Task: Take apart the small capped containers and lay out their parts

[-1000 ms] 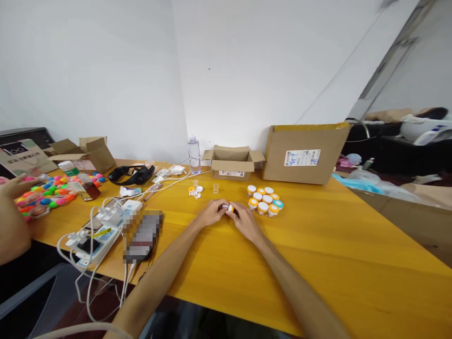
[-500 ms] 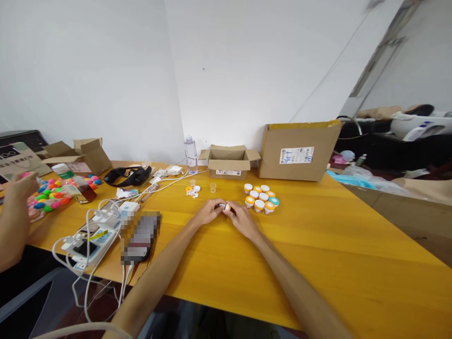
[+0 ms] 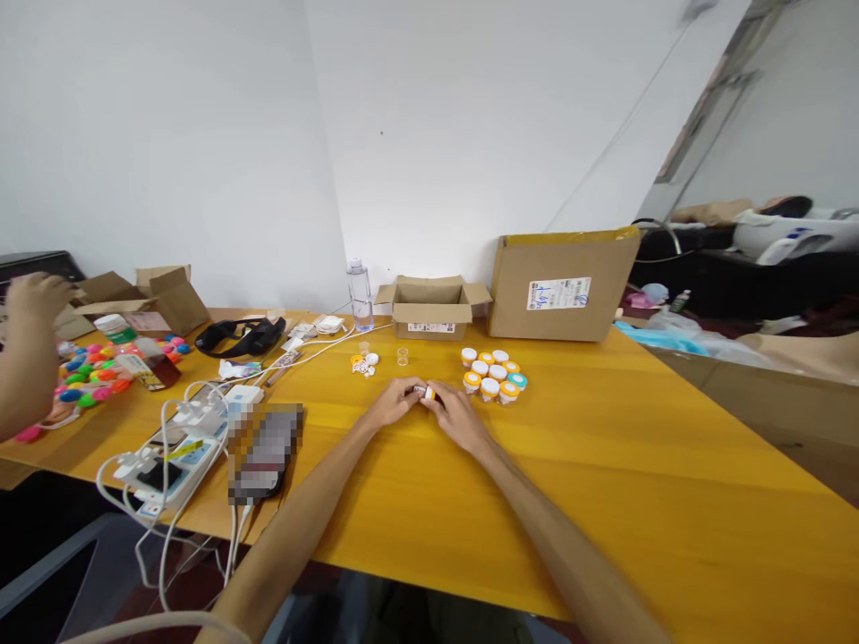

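Observation:
My left hand [image 3: 395, 401] and my right hand [image 3: 460, 415] meet low over the middle of the table, fingers closed around a small jar [image 3: 429, 392] with a white and orange lid. My fingers cover most of it. Just right of my right hand stands a cluster of similar small jars [image 3: 495, 372], with white, orange and one teal lid. Beyond my left hand lie small white and orange parts [image 3: 364, 365], too small to make out fully. A small clear cup [image 3: 403, 357] stands beside them, and another clear cup [image 3: 363, 348] is behind the parts.
An open cardboard box [image 3: 433, 309], a large closed carton [image 3: 564, 284] and a water bottle [image 3: 361, 295] line the wall. Leftward lie a power strip [image 3: 181, 461] with cables, a phone-like object [image 3: 272, 456] and colourful balls [image 3: 100, 376]. Another person's hand [image 3: 37, 300] is at far left.
My hands keep hold of the small jar in nearly the same place. At far left, the other person's hand has moved up and away. The view has shifted slightly.

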Demonstrator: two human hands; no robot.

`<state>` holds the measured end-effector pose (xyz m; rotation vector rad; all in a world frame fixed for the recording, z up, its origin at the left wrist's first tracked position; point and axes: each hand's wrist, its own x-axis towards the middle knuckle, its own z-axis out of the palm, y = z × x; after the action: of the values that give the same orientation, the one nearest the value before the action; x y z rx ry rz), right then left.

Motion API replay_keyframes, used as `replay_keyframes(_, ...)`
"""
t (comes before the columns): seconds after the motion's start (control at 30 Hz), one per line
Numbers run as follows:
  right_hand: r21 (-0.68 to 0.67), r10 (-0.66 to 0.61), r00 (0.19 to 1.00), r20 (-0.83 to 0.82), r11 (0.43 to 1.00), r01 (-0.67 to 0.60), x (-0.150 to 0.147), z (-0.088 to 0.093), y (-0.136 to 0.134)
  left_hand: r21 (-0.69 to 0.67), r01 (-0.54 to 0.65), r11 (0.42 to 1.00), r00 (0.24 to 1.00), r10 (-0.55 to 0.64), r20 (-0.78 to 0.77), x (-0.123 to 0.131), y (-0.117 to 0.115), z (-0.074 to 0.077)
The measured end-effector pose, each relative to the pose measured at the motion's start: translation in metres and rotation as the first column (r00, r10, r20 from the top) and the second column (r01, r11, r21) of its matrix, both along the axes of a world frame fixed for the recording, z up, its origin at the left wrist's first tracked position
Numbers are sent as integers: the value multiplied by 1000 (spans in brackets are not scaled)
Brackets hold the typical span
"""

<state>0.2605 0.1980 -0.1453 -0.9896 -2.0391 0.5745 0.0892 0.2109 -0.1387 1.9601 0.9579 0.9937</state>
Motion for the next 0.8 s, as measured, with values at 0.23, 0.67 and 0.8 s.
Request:
replay_keyframes(0.23,-11,-20,1000,-20,1000,20,2,1,0,34,-48,998,999,49,-17,2,-1,5)
replay_keyframes(0.67,-36,-98,986,-138,995,94,2,-13,8,63,-196,979,981,196,9,-1,3,3)
replay_keyframes(0.8,-20,-125,980,-156,992,123,1,-17,9,55,-217,975,976,216,17,-1,4,1)
